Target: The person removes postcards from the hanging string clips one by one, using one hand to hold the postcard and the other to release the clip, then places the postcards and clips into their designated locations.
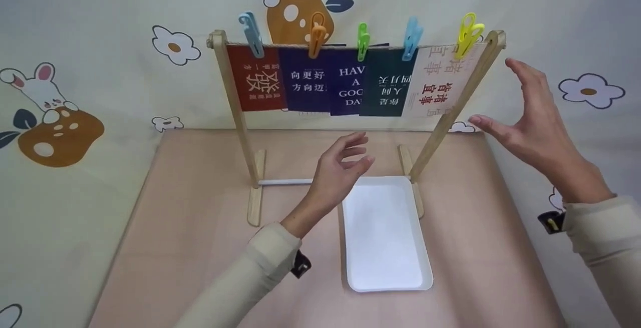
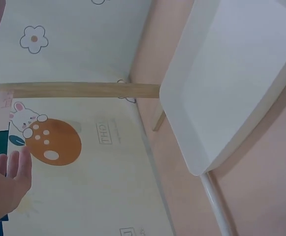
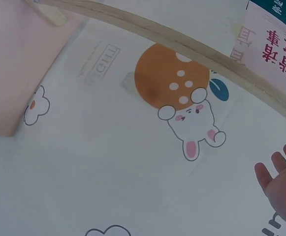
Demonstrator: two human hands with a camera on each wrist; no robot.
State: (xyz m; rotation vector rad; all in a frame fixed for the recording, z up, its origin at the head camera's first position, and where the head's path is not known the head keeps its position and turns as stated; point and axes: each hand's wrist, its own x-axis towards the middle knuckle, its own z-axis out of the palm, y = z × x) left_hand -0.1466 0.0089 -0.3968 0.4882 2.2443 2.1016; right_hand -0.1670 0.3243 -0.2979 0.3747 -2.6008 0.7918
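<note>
Five clothespins hold a row of printed cards on a rope strung across a wooden rack (image 1: 233,97). From left to right hang a red card (image 1: 258,80), two dark blue cards (image 1: 304,90), a green card (image 1: 388,85) and a pale pink card (image 1: 430,87). A yellow clothespin (image 1: 468,35) grips the pink one. My left hand (image 1: 335,165) hovers in front of the cards, fingers loosely bent, holding nothing. To the right of the rack, my right hand (image 1: 536,112) is raised with thumb and forefinger spread apart, nothing between them.
A white tray (image 1: 385,233) lies on the pink table (image 1: 200,248), its far end at the rack's white lower bar (image 1: 285,182). Wooden feet (image 1: 254,208) stand under each post. Behind hangs a patterned cloth (image 1: 120,17) with rabbits and flowers.
</note>
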